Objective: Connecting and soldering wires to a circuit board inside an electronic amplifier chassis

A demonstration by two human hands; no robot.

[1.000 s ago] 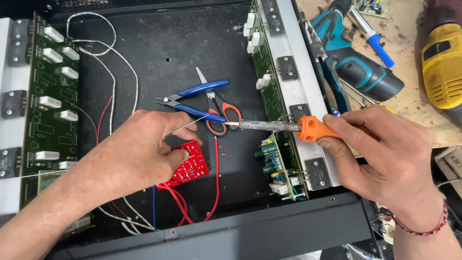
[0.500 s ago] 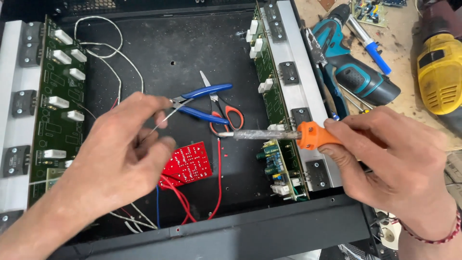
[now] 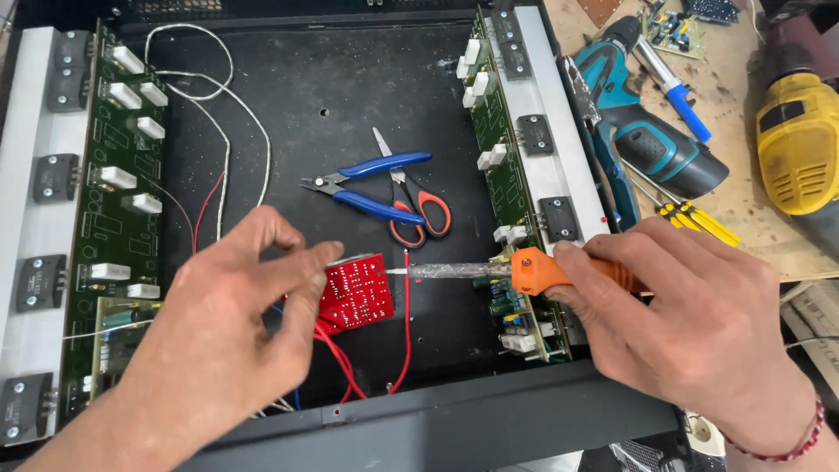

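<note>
packages: none in view | signs: none | screens: none | labels: a black rectangular panel with small pale markings on the yellow drill body (image 3: 780,116) at the right edge of the worktop (image 3: 743,201); its markings too small to make out | other labels: cannot tell

Worn wooden workbench (image 3: 743,188) at right, scuffed and dusty. Teal cordless drill (image 3: 651,131), yellow drill (image 3: 800,153), yellow-handled screwdrivers (image 3: 699,218) lying on it. Even, bright light, soft shadows.
</note>
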